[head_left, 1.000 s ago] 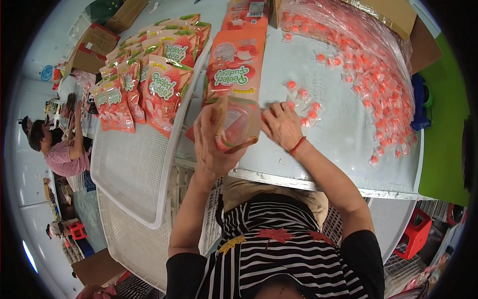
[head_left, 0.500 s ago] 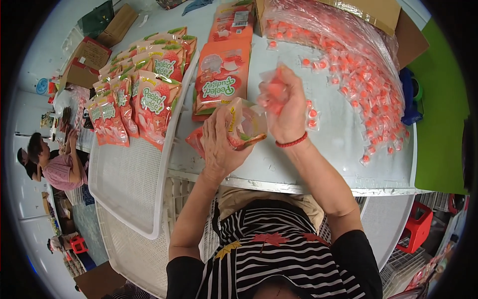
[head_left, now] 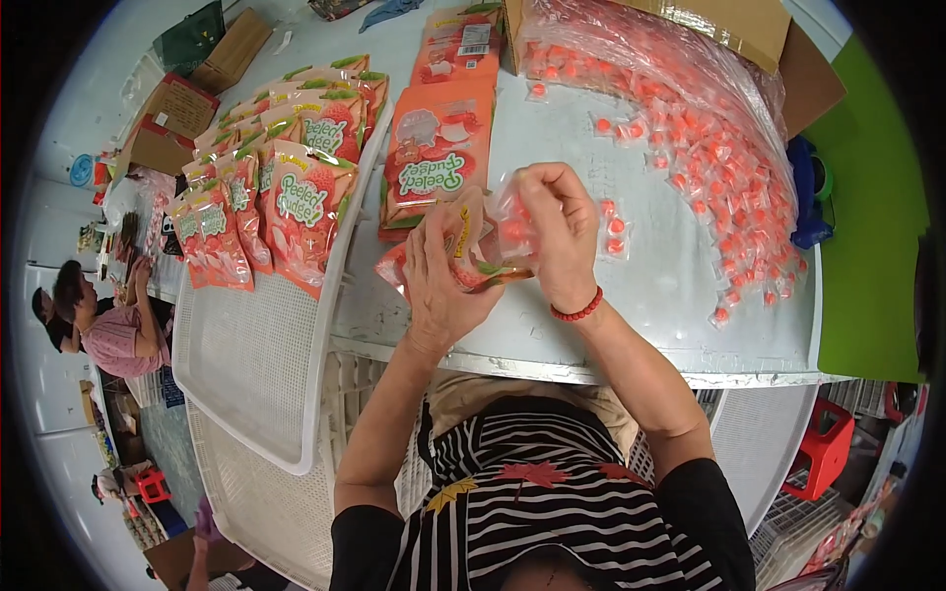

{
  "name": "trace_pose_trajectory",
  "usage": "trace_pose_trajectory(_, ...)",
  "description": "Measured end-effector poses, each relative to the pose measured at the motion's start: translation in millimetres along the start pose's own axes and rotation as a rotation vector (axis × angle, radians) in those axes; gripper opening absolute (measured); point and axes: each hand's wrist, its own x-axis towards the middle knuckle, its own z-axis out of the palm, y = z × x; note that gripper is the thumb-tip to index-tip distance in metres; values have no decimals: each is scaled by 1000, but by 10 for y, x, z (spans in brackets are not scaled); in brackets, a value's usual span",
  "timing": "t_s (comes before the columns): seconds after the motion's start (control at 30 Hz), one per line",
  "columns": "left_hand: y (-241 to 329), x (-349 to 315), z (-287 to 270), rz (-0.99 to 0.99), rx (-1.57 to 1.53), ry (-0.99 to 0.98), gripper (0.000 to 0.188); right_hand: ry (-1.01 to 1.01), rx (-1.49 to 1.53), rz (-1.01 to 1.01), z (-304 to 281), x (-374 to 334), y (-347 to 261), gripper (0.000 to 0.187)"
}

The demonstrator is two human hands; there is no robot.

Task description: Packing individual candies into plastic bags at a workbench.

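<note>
My left hand (head_left: 440, 278) is wrapped around a red-and-cream candy pouch (head_left: 466, 236), whose mouth gapes toward the right. At that mouth, my right hand (head_left: 564, 236) is closed on several clear-wrapped red candies (head_left: 515, 225). The candies sit against the opening, partly inside it as far as I can see. Just beyond my left hand lies a stack of flat printed pouches (head_left: 443, 138). A few wrapped candies (head_left: 614, 229) rest on the table right beside my right hand.
A large heap of wrapped candies (head_left: 724, 187) spills from a plastic-lined carton (head_left: 729, 20) at the right. Filled pouches (head_left: 305, 202) stand in rows on a white perforated tray (head_left: 251, 364) at the left. Other people (head_left: 118, 330) are at the far left.
My right hand has come down and toward me, bringing the candies to the mouth of the pouch. My left hand stays in place around the pouch. A person's arm has appeared at the lower left.
</note>
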Motion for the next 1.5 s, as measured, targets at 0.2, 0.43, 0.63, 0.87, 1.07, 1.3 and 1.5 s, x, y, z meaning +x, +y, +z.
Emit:
trace_pose_trajectory(0.2,-19,-30,30,-54,-26,-33,99,-12,-394,55,-29,0,81,13)
trace_pose_trajectory(0.43,-4,-14,106,-20,-59,-36,97,-34,-729,-75,-13,229,101,21)
trace_pose_trajectory(0.63,-49,-67,105,-24,-106,8,97,-110,-576,-81,97,34,69,14)
trace_pose_trajectory(0.87,-9,-77,103,-31,-112,-16,97,-137,-537,-138,-132,-74,173,26)
trace_pose_trajectory(1.07,65,-51,152,56,-125,-4,93,-203,-509,-1,209,166,-80,28)
trace_pose_trajectory(1.3,75,-37,116,-43,-152,-48,97,-234,-287,64,203,281,-31,36)
trace_pose_trajectory(1.5,-91,-53,38,-58,-337,39,101,-68,-164,-53,-82,149,-162,36)
